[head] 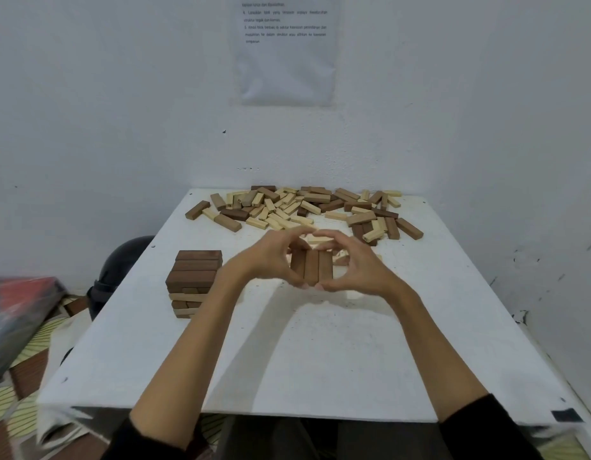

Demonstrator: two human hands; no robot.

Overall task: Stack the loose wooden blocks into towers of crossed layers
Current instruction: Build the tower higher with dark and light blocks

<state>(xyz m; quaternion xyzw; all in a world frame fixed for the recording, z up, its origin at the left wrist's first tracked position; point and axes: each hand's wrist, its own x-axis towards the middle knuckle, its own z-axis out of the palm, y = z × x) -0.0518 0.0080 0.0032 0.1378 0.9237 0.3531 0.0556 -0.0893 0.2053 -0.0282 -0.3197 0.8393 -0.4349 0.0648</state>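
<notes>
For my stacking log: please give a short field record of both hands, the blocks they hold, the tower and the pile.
left hand: curls round the block row's left side
right hand: curls round its right side
block row: three dark blocks side by side, between the hands
tower: left of the hands, crossed layers, dark on top
pile: loose dark and light blocks, far edge of table

The white table [320, 353] carries a loose block pile [304, 207], a tower [194, 280] and, seemingly, three dark blocks [310, 267] abreast.
</notes>
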